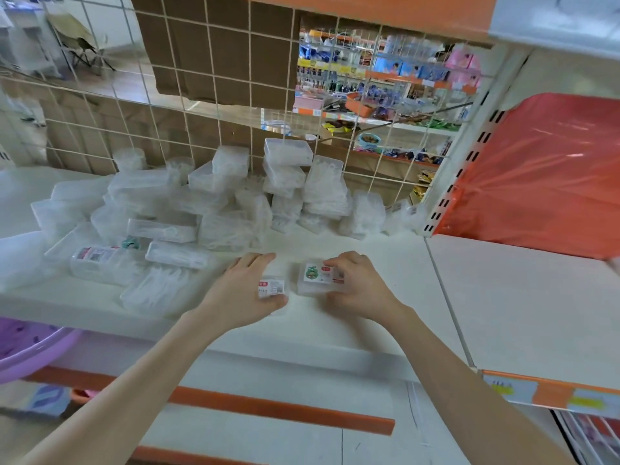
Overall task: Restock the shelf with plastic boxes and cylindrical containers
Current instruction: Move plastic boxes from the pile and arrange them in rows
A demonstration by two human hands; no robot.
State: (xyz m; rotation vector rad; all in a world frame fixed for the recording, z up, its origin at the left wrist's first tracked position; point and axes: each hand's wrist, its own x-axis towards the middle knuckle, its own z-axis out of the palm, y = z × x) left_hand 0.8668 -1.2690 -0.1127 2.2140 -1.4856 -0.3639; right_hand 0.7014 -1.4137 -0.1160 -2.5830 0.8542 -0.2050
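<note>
Restocking well under way, as I watch by remote. A heap of clear plastic boxes (201, 203) is already on the white shelf (335, 327), piled loosely against the foot of the wire grid (218, 78), mostly below its left and middle panels. Translucent on translucent, they defy a sure count; I judge well over a dozen. Two cylindrical containers (129, 159) stand at the grid's foot toward its left end; more may be hidden.

Out in front of the grid's middle, the left grip (248, 290) is curled round a small labelled box (272, 287), thumb on its near side. Just to the right, the right grip (359, 286) holds a green-stickered box (320, 278), fingers over its far edge. That makes two boxes in hand, near each other but apart, both apparently resting on the shelf.

Left to do, in my judgement: place these two and square the heap into rows. The neighbouring bay (520, 303), beyond the grid's right edge, holds no boxes.
</note>
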